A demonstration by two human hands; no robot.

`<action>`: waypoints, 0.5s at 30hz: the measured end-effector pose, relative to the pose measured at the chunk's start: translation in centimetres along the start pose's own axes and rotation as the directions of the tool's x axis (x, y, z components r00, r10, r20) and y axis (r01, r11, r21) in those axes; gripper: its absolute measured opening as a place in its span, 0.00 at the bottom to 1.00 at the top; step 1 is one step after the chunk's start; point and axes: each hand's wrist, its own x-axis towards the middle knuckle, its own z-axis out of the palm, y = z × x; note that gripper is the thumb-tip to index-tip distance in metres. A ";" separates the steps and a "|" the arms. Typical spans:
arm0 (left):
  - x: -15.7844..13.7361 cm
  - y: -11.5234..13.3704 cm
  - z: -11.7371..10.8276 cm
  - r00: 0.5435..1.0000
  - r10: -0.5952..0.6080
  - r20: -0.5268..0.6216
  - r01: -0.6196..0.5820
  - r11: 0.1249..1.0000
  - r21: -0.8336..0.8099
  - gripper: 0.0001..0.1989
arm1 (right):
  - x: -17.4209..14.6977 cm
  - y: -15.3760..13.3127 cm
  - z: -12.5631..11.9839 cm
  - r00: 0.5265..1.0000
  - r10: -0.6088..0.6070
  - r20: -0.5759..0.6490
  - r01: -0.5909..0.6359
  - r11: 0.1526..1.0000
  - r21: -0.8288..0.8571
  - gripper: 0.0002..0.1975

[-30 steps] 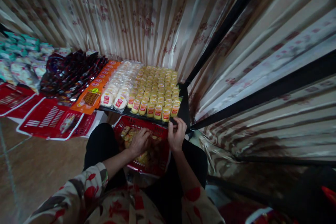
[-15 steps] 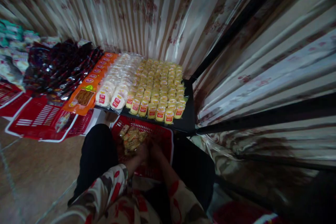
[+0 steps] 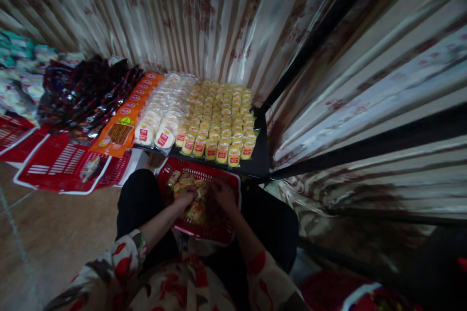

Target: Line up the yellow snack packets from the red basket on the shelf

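A red plastic basket with a white rim rests between my knees, below the shelf edge. Small yellowish wrapped snack packs lie in it. My left hand reaches into the basket from the left, its fingers curled onto one of the packs. On the right side of the basket my right hand is bent over the contents. Its fingertips are dark and blurred, so whether they grip a pack is unclear. The two hands are a little apart.
On the black shelf stand rows of yellow snack packs and white round packs. Further left lie an orange packet, dark shiny packets and another red basket. Black bars and a curtain border the shelf.
My hands, close together low in the basket before, have moved apart and upward. The left hand is now over the packs on the left, the right hand by the basket's right side.
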 end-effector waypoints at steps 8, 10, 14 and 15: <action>-6.4 4.7 -2.1 0.983 0.076 0.169 -0.014 0.938 -0.346 0.13 | -3.5 -4.5 -2.4 0.995 -0.039 0.095 -0.017 0.850 0.526 0.17; -7.8 5.5 -2.3 0.972 0.135 0.191 -0.059 0.932 -0.359 0.13 | -4.4 -5.4 -3.3 0.994 -0.022 0.108 -0.047 0.800 0.599 0.19; -9.8 7.7 -2.8 0.938 0.242 0.248 -0.108 0.884 -0.455 0.08 | -6.0 -7.4 -5.8 0.997 -0.066 0.043 0.021 0.745 0.667 0.20; -10.3 8.3 -2.8 0.929 0.267 0.254 -0.114 0.864 -0.491 0.07 | -6.3 -8.0 -6.5 0.995 -0.094 0.023 0.054 0.737 0.673 0.19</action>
